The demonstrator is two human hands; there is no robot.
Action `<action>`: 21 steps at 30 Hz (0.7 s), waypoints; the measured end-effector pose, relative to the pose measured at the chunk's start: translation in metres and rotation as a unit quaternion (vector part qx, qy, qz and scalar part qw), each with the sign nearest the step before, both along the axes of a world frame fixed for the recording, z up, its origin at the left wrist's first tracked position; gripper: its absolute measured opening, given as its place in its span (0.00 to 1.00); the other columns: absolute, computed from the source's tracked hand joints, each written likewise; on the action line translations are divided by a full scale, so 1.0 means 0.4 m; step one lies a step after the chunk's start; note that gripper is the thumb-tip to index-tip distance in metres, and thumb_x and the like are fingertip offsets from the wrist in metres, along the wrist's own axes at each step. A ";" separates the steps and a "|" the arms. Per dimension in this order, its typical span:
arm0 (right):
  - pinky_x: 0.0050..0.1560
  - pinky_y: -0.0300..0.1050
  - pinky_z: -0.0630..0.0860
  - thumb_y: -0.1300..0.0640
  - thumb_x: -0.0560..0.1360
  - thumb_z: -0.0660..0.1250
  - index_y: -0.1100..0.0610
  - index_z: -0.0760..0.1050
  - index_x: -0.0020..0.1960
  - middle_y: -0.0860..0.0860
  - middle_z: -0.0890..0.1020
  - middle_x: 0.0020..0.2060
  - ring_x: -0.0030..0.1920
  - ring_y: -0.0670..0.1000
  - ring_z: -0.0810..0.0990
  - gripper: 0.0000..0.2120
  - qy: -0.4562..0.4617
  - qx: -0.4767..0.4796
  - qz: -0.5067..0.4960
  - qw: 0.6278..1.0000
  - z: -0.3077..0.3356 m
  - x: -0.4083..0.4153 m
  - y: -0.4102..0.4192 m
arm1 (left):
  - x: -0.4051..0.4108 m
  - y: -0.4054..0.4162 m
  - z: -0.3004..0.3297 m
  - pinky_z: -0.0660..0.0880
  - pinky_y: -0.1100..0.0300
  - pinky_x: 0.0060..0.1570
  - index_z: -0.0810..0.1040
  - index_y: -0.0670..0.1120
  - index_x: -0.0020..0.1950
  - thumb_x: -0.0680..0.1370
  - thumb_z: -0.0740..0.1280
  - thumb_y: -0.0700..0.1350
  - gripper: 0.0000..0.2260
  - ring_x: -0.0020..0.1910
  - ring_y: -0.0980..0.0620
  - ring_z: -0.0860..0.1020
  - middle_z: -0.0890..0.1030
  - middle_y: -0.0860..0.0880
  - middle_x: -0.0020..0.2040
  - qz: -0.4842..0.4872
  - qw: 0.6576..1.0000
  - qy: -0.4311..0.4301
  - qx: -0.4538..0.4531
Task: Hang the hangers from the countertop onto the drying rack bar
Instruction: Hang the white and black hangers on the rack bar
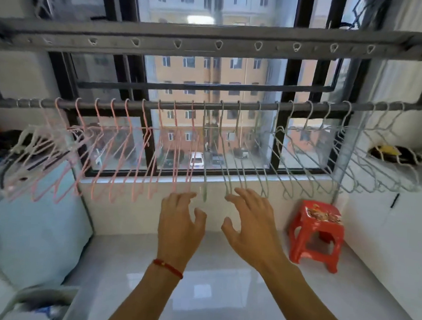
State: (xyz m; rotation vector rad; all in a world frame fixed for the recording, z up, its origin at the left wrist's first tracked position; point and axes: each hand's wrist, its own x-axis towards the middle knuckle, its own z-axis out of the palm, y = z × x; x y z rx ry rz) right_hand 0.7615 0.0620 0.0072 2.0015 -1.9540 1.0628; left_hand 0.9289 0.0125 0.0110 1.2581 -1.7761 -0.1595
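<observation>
Many hangers are seen hooked along the drying rack bar (208,106): pink hangers (122,155) toward its left end, grey-green hangers (232,156) below its middle, pale hangers (351,162) toward its right end. Both hands are raised just below the bar's middle. The left hand (180,219) is spread, fingers (178,197) released, nothing grasped; the right hand (248,223) is likewise released, its fingertips near or touching the bottom of a grey-green hanger, contact not resolvable. No hanger is seen on the desk (211,282) under the bar. A red stool (316,234) stands on the desk below the bar's right part. Hanging is judged essentially finished; the next move probably calls only for evening the spacing or withdrawing the hands.
</observation>
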 end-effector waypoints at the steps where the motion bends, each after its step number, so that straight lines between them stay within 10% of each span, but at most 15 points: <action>1: 0.78 0.63 0.63 0.42 0.76 0.57 0.49 0.76 0.69 0.50 0.75 0.72 0.77 0.54 0.68 0.25 0.001 -0.002 0.002 1.000 0.000 0.007 -0.009 | 0.005 -0.004 -0.001 0.71 0.58 0.59 0.80 0.45 0.64 0.76 0.70 0.41 0.16 0.57 0.46 0.75 0.80 0.46 0.56 0.014 1.000 0.000 0.010; 21: 0.56 0.51 0.74 0.44 0.80 0.66 0.55 0.80 0.57 0.54 0.83 0.48 0.53 0.57 0.81 0.16 0.081 0.117 -0.133 0.981 0.220 0.233 -0.393 | 0.145 -0.109 0.025 0.67 0.62 0.52 0.75 0.48 0.66 0.77 0.69 0.45 0.17 0.54 0.55 0.68 0.76 0.48 0.56 0.060 0.998 0.019 0.029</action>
